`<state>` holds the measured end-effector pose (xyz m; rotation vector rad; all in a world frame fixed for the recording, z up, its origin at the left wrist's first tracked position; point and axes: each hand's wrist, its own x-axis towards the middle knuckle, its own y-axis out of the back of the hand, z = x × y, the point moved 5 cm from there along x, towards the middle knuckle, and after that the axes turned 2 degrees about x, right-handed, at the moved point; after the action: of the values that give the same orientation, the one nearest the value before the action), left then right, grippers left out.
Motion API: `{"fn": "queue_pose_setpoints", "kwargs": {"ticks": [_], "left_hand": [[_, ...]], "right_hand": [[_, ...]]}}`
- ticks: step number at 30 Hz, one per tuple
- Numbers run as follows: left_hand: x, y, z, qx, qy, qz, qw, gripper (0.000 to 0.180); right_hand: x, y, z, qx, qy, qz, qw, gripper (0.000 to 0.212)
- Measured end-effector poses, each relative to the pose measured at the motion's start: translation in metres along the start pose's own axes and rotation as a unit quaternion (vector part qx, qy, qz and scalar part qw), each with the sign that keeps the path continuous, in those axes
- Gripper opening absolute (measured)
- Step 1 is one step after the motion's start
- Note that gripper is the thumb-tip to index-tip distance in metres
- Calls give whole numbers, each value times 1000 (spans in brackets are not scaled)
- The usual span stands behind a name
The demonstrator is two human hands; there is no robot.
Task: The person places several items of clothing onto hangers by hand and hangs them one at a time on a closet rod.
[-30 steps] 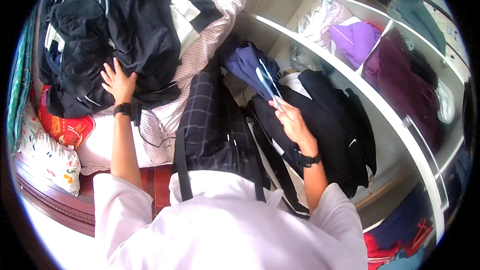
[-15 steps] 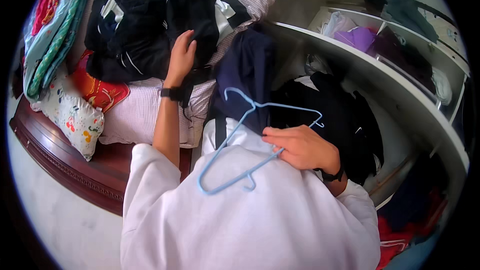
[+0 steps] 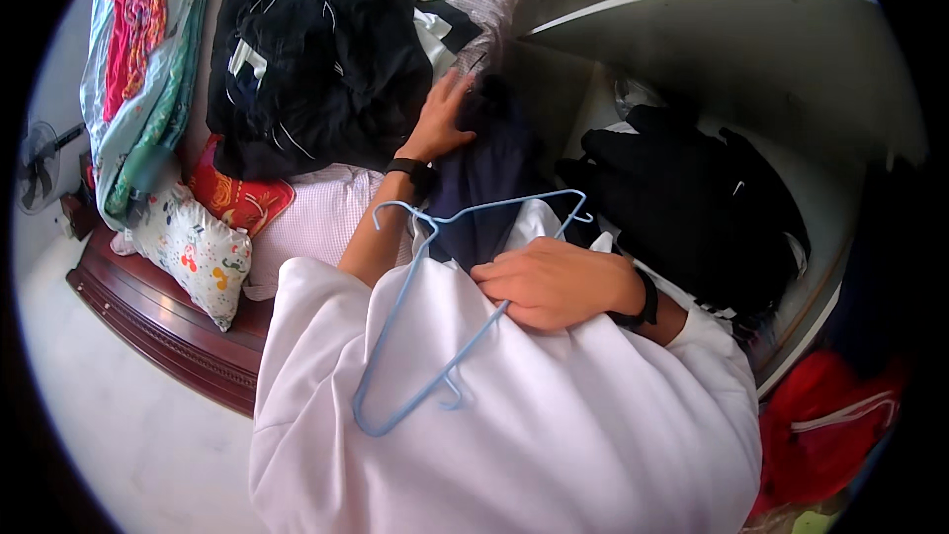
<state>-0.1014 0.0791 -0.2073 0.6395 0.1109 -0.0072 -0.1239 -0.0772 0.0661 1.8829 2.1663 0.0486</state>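
My right hand (image 3: 559,282) is closed around the lower bar of a light blue clothes hanger (image 3: 393,321), close in front of my white shirt. Its hook points up and left. Ahead of it, my left hand (image 3: 440,124) reaches out with fingers apart. It is over the edge where a dark navy garment (image 3: 484,163) meets a heap of black clothes (image 3: 326,69). Whether its fingertips touch the cloth I cannot tell. The navy garment hangs down from the bed's side, its lower end partly behind the hanger.
A patterned cushion (image 3: 203,252) and a red cloth (image 3: 237,193) lie at the left on the bed, above its dark wood edge (image 3: 163,336). More black clothes (image 3: 682,203) lie in an open compartment at right, under a pale panel (image 3: 722,59). Red fabric (image 3: 825,435) sits lower right.
My left hand has moved right, from the black heap to the navy garment. My right hand and the hanger have shifted left. The view has turned, and the shelf with purple cloth no longer shows.
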Motion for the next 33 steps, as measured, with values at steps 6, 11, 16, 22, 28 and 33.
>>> {"fn": "queue_pose_setpoints", "kwargs": {"ticks": [6,11,16,22,28,33], "left_hand": [[-15,-17,19,116,-14,-270,956,62],[-2,13,22,32,6,-73,997,29],[32,93,33,-149,107,59,981,26],[23,207,112,-527,13,138,839,27],[-18,260,148,-684,-84,122,715,38],[-42,267,186,-651,-71,220,723,44]], "right_hand": [[-13,5,-14,-28,-3,9,1000,16],[-42,17,-9,-99,-11,95,991,24],[-71,31,-5,-1,15,158,987,24],[-107,42,5,47,-24,188,981,19],[-142,63,26,172,-60,429,884,15],[-152,86,1,166,84,468,864,21]]}}
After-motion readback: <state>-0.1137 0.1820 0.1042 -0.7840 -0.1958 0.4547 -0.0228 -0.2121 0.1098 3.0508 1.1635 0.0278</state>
